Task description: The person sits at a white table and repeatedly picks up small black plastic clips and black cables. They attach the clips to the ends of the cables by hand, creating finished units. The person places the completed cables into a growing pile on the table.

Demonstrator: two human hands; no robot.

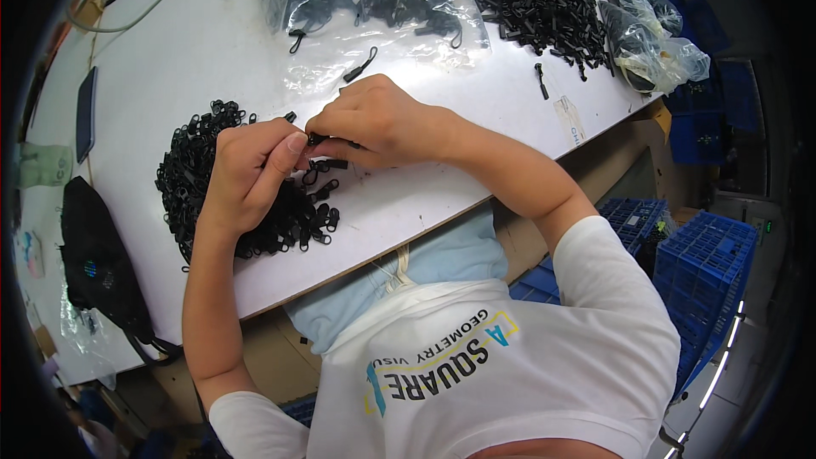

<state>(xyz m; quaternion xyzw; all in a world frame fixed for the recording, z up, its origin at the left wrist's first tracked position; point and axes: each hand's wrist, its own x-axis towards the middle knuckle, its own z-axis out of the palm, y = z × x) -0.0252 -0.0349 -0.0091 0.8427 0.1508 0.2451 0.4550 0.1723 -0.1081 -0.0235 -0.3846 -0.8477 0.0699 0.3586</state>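
My left hand [255, 166] and my right hand [387, 123] meet above the table, fingertips almost touching. Both are closed in a pinch around a small black zipper pull [316, 138], mostly covered by the fingers; which part each hand grips is hard to make out. Under and beside my left hand spreads a heap of black zipper sliders [183, 174]. Just below the fingertips, a few loose black pieces [327, 167] lie at the heap's edge. Beyond my right hand lies a single black zipper pull with a cord loop [360, 66].
A clear plastic bag [382, 8] of black pulls lies at the far side, beside a large pile of black pulls [544, 8]. At left are a phone [87, 115] and a black pouch [102, 263]. Blue crates [705, 263] stand to the right, off the table [425, 195].
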